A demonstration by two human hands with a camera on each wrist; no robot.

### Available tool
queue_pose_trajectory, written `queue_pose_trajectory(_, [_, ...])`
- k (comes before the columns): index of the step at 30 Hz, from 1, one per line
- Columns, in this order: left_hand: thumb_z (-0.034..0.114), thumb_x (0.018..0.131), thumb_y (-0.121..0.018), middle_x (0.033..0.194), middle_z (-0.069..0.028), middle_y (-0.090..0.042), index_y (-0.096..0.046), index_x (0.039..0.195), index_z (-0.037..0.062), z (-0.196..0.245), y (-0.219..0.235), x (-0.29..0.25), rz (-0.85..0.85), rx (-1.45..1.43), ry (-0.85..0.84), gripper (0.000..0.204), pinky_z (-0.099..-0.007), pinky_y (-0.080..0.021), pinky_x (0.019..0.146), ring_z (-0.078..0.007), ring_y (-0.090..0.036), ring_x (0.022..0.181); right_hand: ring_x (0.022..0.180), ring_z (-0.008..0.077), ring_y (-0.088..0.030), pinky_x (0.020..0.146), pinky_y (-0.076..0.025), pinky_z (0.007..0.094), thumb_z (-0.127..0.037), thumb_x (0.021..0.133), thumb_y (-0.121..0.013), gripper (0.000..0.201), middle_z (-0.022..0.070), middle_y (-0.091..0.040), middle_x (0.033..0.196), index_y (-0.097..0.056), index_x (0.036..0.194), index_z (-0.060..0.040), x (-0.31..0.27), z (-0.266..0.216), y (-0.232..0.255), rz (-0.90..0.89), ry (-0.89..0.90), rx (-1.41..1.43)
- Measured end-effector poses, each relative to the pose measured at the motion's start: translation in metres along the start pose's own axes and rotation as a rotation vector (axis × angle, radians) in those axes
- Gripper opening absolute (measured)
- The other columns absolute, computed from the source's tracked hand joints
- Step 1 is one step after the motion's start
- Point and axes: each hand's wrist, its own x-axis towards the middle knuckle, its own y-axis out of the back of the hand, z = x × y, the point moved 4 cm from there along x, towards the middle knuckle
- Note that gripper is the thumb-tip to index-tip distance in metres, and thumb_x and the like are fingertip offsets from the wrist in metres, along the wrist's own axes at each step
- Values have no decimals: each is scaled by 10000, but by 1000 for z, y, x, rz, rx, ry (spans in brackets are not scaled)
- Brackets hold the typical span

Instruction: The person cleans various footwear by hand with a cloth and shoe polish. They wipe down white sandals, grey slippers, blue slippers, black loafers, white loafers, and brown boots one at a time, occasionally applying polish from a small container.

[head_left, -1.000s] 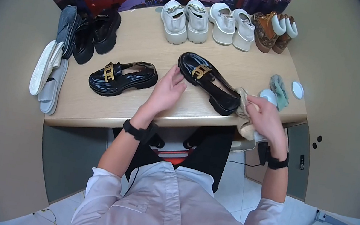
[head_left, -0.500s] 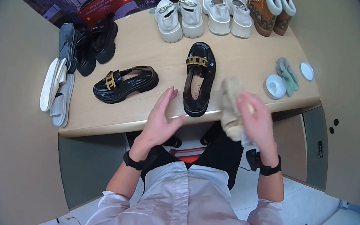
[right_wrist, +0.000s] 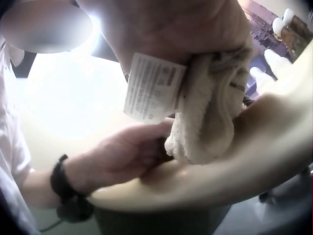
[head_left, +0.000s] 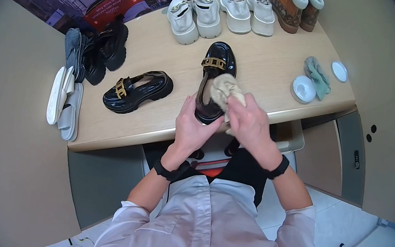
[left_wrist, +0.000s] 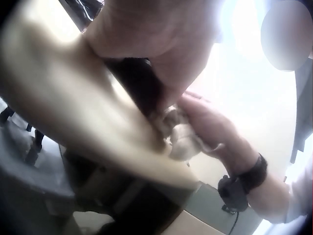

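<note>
A glossy black loafer [head_left: 221,55] with a gold chain buckle lies toe-away near the table's front edge. The left hand [head_left: 193,129] holds its heel, fingers along the left side and thumb across the back. Bunched in the right hand [head_left: 249,127] is a beige cloth [head_left: 224,89], which lies against the loafer's right side and opening. The right wrist view shows the fluffy cloth [right_wrist: 203,117] with a white printed label [right_wrist: 152,88] hanging from it. The matching loafer [head_left: 138,92] rests on its own to the left, toe pointing left.
White shoes [head_left: 207,15] and brown boots [head_left: 294,9] line the table's back. Dark shoes [head_left: 111,46] and pale slippers [head_left: 65,104] stand along the left. At the right are a white round container [head_left: 303,90], a grey-green cloth [head_left: 317,77] and a white lid [head_left: 339,71].
The loafer, tilted between the hands at first, now points away from the body. The left hand has closed on its heel, and the right hand has brought the beige cloth leftward onto it.
</note>
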Motion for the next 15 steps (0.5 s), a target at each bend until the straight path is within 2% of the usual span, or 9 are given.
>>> queue_pose_trajectory(1, [272, 797, -975, 1056, -177, -793, -651, 1312, -21, 0, 1, 1, 9, 65, -49, 675, -407, -617, 901, -304, -800, 997, 767, 419, -727, 664, -608, 509, -110, 959, -743, 245, 186, -614, 982, -756, 1203, -107, 6, 9, 0, -5, 1, -45])
queue_pose_trajectory(5, [296, 793, -982, 1066, -187, -791, -649, 1256, -21, 2, 3, 3, -2, 41, -60, 653, -411, -612, 890, -298, -799, 996, 766, 435, -723, 666, -603, 515, -126, 981, -718, 211, 207, -626, 985, -765, 1186, -118, 25, 22, -2, -25, -27, -122])
queue_pose_trajectory(8, [283, 752, -968, 1178, -248, -744, -658, 1339, -36, 8, 11, 6, -114, -17, 173, 736, -493, -539, 1098, -439, -717, 1162, 770, 441, -718, 682, -600, 523, -138, 988, -706, 258, 215, -635, 981, -778, 1235, -131, 36, 31, -1, -72, -41, -147])
queue_pose_trajectory(11, [291, 747, -974, 1179, -228, -739, -639, 1371, -33, -1, 16, 9, -125, 33, 133, 780, -479, -555, 1059, -408, -719, 1158, 779, 445, -719, 714, -605, 530, -147, 988, -703, 309, 220, -643, 983, -781, 1286, -137, 34, 13, 19, -48, -77, -33])
queue_pose_trajectory(14, [291, 746, -979, 1243, -226, -718, -619, 1410, -28, -8, 22, 10, -125, -66, 151, 820, -454, -559, 1056, -393, -708, 1171, 793, 449, -722, 737, -609, 534, -155, 986, -702, 338, 224, -650, 996, -779, 1315, -139, 19, -25, 28, -77, -17, 198])
queue_pose_trajectory(15, [293, 746, -984, 1289, -217, -685, -608, 1433, -26, -24, 19, 6, -49, 74, 29, 845, -429, -563, 1045, -382, -694, 1193, 801, 454, -726, 739, -611, 543, -172, 986, -714, 331, 225, -649, 994, -778, 1310, -143, 9, -28, 18, -145, 8, 210])
